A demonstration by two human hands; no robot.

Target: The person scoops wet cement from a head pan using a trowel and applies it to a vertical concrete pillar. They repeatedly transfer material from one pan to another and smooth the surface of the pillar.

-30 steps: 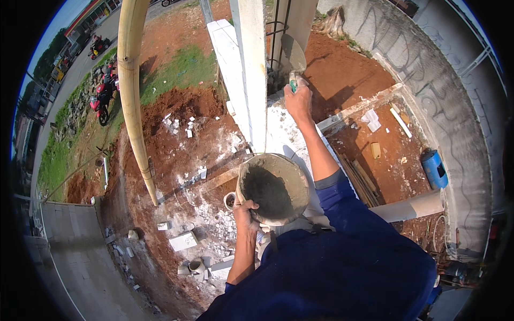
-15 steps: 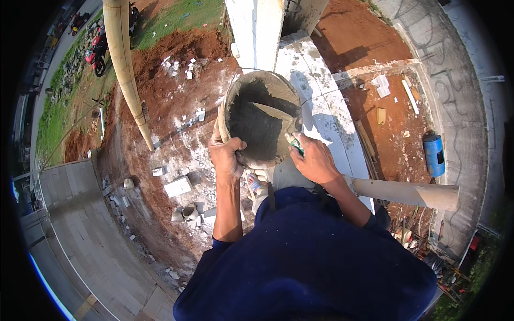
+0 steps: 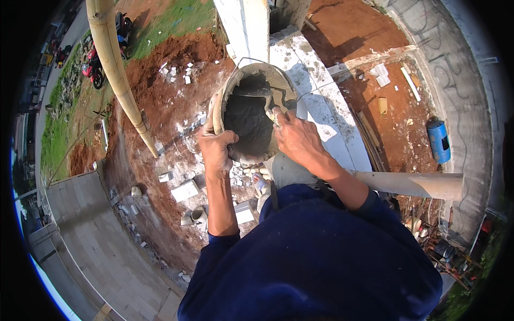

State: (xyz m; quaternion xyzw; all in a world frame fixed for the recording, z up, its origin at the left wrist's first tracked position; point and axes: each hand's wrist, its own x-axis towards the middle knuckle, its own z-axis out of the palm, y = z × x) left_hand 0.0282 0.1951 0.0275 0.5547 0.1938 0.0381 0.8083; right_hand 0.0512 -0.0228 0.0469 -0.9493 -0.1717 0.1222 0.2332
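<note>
A round bucket (image 3: 218,111) crusted with dried cement is in front of me, with wet grey mortar (image 3: 247,125) inside. My left hand (image 3: 216,147) grips its near left rim, thumb over the edge and fingers round the outside. In my right hand (image 3: 299,138) is the handle of a trowel (image 3: 269,105), reaching into the bucket at its right side. Its blade is partly sunk in or smeared with mortar, so its outline is hard to make out. The bucket's thin wire handle rises over the far rim.
The top of a white block wall (image 3: 329,115) runs along the right, by a white column (image 3: 246,32). A bamboo pole (image 3: 112,53) slants at the left; another pole (image 3: 412,184) juts right. Far below lie red soil, scattered white blocks (image 3: 184,191) and a blue drum (image 3: 438,142).
My right hand has moved from the bucket's near right rim to over its opening, bringing the trowel deeper into the mortar. The bucket has shifted slightly left in view; my left hand keeps its grip.
</note>
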